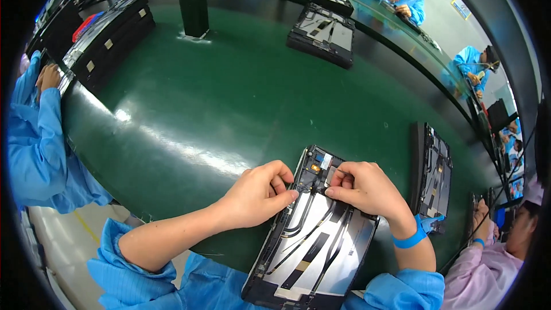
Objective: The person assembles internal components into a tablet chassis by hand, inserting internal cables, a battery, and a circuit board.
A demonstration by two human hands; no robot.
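Observation:
An opened tablet-like device [313, 252] lies tilted at the table's near edge, in front of my body. Its inside shows a silvery panel, black ribbon cables and a dark circuit area at the far end. My left hand [258, 195] is curled at the device's left edge, thumb and forefinger drawn together there. Over the right part of the circuit area, my right hand [367, 189] makes a pinch, with a blue band [410, 240] on its wrist. What either hand's fingertips hold, if anything, is too small or hidden to tell.
On the green table [189, 109] stand a stack of similar devices [430, 178] at right, more stacks [322, 31] at the back, and tall black trays [109, 40] at far left. A dark post [192, 0] rises from the table. Co-workers sit at left, right and across.

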